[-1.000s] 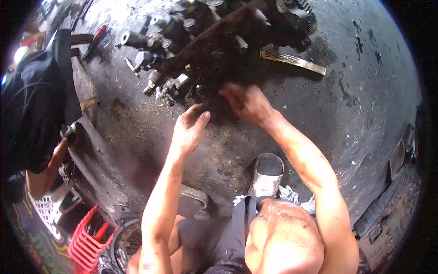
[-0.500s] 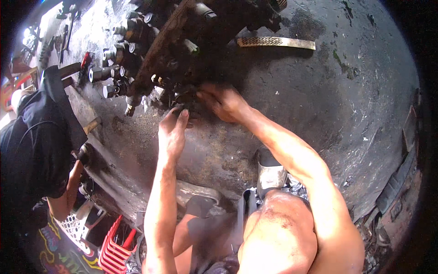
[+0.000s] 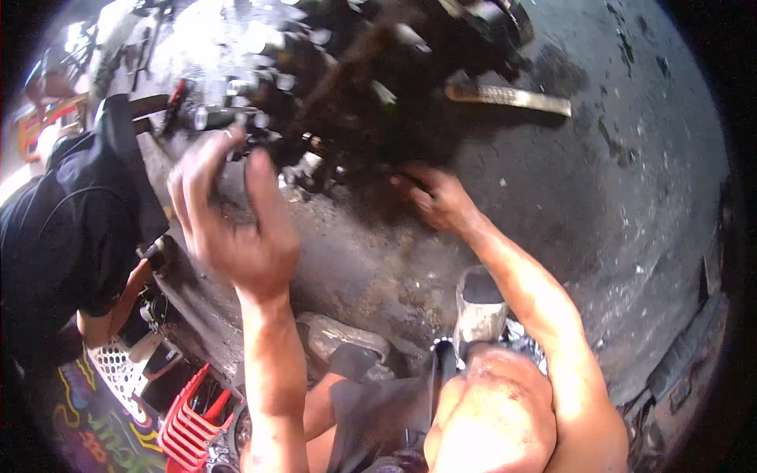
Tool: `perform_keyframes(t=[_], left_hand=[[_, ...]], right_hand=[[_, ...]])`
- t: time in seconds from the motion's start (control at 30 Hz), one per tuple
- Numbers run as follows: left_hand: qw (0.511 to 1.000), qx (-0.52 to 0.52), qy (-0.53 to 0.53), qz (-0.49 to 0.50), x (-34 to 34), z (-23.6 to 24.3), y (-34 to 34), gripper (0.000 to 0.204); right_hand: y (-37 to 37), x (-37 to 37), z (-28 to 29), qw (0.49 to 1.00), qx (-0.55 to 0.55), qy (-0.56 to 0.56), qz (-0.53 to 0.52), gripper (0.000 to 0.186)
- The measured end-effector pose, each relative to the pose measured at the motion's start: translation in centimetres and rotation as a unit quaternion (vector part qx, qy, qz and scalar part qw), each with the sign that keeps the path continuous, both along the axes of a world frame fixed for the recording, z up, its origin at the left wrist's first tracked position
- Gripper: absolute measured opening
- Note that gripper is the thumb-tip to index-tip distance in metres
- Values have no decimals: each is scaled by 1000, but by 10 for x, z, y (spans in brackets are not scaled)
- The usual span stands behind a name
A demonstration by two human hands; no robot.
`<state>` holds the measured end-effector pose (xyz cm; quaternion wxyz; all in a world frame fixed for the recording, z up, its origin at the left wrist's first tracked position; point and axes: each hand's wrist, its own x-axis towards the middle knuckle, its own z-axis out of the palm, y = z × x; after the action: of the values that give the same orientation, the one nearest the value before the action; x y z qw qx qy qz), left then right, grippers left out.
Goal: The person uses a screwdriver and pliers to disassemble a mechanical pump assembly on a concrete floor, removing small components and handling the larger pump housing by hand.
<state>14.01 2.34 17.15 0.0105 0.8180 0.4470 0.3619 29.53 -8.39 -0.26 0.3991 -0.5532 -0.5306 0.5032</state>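
Note:
My left hand (image 3: 233, 217) is raised at left of centre, motion-blurred, fingers apart, with nothing visible in it. My right hand (image 3: 438, 197) is at the lower edge of a dark, greasy metal assembly (image 3: 363, 67); its fingers are curled, and whatever they hold is hidden in shadow. Small metal fittings (image 3: 311, 164) sit just left of that hand, and more cylindrical fittings (image 3: 217, 117) lie along the assembly's left side. A pale perforated metal strip (image 3: 512, 101) lies on the dark floor (image 3: 599, 229) right of the assembly.
A co-worker in dark clothing (image 3: 71, 229) crouches at the left. Red tool (image 3: 175, 102) lies behind them. Red slatted plastic item (image 3: 189, 426) and white perforated piece (image 3: 126, 366) are at lower left. My shoe (image 3: 479, 311) is below my right hand; dark flat pieces (image 3: 678, 355) line the right.
My left hand has left the fittings, moving up and left toward the camera, fingers spreading. My right hand remains by the assembly's lower edge. The view has shifted slightly.

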Motion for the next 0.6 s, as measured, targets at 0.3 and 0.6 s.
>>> perform_keyframes(t=[0.3, 0.6], left_hand=[[982, -3, 174, 69, 24, -11, 64, 59], [967, -108, 174, 151, 25, -13, 90, 67]], right_hand=[[14, 0, 22, 995, -92, -25, -23, 33], [33, -11, 10, 998, -25, -54, -23, 31]])
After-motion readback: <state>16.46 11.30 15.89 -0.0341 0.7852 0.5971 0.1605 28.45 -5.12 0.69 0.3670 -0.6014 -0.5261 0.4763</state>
